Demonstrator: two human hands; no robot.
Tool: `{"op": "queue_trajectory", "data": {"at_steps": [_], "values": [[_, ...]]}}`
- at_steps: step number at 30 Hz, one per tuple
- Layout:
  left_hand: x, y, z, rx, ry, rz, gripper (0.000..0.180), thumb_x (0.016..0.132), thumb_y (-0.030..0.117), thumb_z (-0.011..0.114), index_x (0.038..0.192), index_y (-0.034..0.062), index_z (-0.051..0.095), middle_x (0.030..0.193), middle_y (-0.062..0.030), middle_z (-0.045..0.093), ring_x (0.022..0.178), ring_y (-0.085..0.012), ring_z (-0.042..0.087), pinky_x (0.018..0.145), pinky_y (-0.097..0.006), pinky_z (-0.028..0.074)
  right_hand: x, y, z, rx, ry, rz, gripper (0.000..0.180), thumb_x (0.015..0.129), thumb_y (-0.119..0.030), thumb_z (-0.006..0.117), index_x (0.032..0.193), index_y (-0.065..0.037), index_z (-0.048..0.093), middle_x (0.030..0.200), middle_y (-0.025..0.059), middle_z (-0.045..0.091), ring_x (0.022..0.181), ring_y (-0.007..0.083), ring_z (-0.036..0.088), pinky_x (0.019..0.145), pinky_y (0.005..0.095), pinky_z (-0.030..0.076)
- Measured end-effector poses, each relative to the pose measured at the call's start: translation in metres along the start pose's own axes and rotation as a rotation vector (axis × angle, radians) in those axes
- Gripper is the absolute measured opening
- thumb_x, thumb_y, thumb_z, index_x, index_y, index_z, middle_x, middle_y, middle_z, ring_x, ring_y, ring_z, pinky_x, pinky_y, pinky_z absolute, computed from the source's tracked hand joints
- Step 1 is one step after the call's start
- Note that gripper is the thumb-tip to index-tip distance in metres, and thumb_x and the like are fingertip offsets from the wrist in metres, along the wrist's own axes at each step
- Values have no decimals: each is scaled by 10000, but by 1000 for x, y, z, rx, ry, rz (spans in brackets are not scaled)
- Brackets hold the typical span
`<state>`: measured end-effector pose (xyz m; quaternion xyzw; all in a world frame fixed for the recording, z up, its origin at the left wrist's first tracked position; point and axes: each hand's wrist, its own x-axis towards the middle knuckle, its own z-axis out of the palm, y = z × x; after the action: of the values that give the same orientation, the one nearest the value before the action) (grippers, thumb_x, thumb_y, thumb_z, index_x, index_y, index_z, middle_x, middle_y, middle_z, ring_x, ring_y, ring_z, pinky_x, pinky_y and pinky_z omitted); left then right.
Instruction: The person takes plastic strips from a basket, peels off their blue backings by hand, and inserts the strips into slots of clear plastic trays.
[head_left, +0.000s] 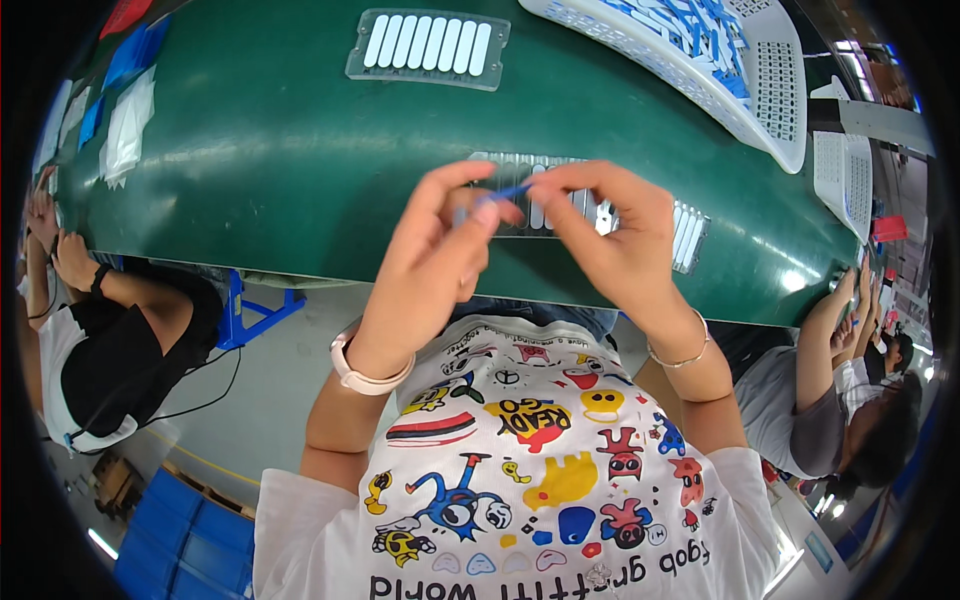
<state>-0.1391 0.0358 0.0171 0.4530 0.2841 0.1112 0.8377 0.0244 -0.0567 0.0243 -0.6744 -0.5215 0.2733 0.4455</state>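
Between the fingertips of both hands is a small, thin blue strip (510,191), slightly blurred. My left hand (440,235) pinches its left part between thumb and fingers. At the other end, my right hand (615,230) closes thumb and forefinger on the strip. Directly below lies a clear slotted tray (512,226), partly hidden by my hands, with white rounded strips in some slots. Just past my right hand, another group of white strips (688,236) shows in a clear tray.
A clear tray (498,72) with a row of white strips lies farther back on the green table (270,130). At the back right stands a white basket (778,75) of blue and white pieces. Plastic bags (128,125) lie far left. People sit at both sides.
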Motion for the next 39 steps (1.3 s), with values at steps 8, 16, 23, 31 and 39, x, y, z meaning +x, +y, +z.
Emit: {"op": "queue_trajectory", "data": {"at_steps": [8,16,23,31,39], "values": [[5,4,-24,-935,236,11,414,844,-34,451,1256,-77,423,1182,-184,497,810,-162,488,609,-258,439,-20,17,11,-710,15,-478,169,680,-67,674,841,-53,627,1012,37,664,889,160,589,672,349,348],[3,6,-10,-495,168,50,456,900,6,485,1344,-38,391,1268,-207,511,1120,-238,569,859,-364,535,-35,29,18,-549,27,-443,195,711,-98,636,897,-41,647,1070,48,656,1006,183,588,731,350,376],[-3,7,-6,-394,200,-29,270,925,110,554,1164,-14,541,943,-133,661,717,-134,655,387,-197,476,-33,10,18,-755,52,-358,212,732,-142,708,927,-86,646,1060,3,656,1053,218,555,781,362,320],[-8,0,-6,-116,140,24,149,862,137,674,935,20,618,758,-84,673,474,-4,445,374,-155,259,-10,0,3,-93,122,-72,165,819,-73,651,983,-58,668,962,59,668,881,240,597,760,347,428],[-10,1,-3,38,188,9,93,871,74,635,857,28,556,730,-89,645,414,10,327,366,-185,201,2,-9,4,666,-47,287,175,879,-48,614,1042,-33,675,921,23,673,791,51,552,678,216,435]]}}
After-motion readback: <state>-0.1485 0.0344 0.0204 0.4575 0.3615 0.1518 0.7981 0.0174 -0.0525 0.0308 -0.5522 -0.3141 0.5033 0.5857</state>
